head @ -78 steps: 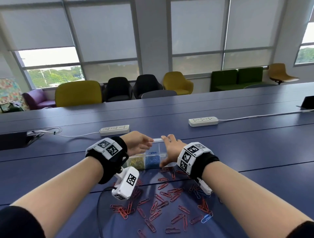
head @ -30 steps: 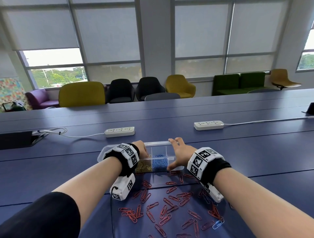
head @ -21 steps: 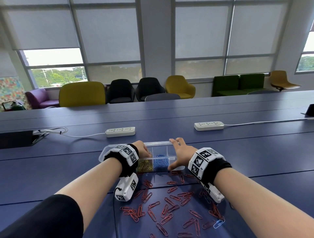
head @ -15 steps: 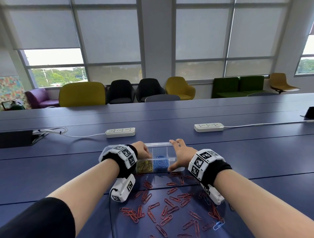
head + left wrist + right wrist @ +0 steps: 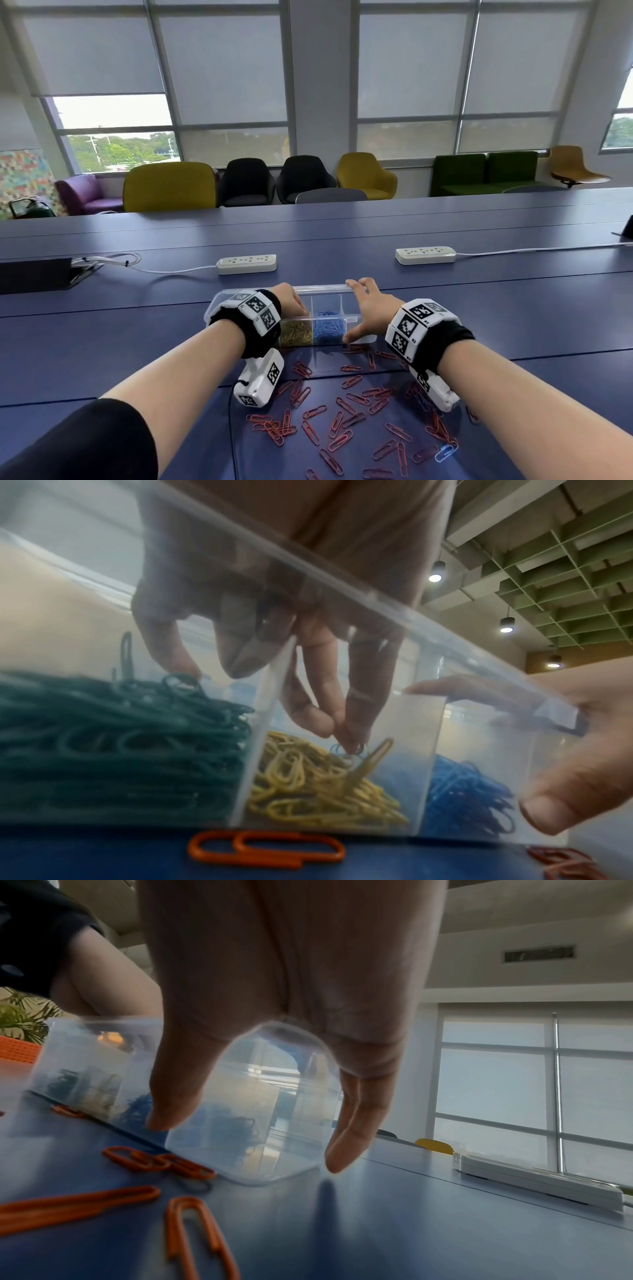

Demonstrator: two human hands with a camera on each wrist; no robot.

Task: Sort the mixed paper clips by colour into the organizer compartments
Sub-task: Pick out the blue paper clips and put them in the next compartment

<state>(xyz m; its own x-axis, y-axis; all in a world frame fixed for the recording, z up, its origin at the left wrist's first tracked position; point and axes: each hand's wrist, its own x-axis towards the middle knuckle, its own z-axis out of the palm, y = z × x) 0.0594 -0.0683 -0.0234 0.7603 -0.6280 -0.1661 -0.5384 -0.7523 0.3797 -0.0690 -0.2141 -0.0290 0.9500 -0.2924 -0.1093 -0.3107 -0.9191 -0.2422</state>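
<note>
A clear organizer (image 5: 327,297) lies across the blue table, with green clips (image 5: 113,739) in its left compartment, yellow clips (image 5: 308,785) in the middle one and blue clips (image 5: 466,791) to their right. My left hand (image 5: 295,303) reaches down into the yellow compartment. There its fingertips (image 5: 354,735) pinch a blue paper clip (image 5: 347,751). My right hand (image 5: 363,308) grips the organizer's right end (image 5: 246,1118), thumb (image 5: 171,1096) on the near wall and fingers (image 5: 349,1137) over the far side. Several red clips (image 5: 342,407) lie loose in front of the box.
One blue clip (image 5: 445,453) lies among the red ones at the near right. A clear sheet's edge (image 5: 235,442) shows under the loose clips. Two white power strips (image 5: 246,264) (image 5: 425,255) with cables lie beyond the organizer. Chairs line the far side.
My left hand has dropped from the organizer's rim into the yellow compartment over the last few seconds. The right hand has kept its hold on the right end.
</note>
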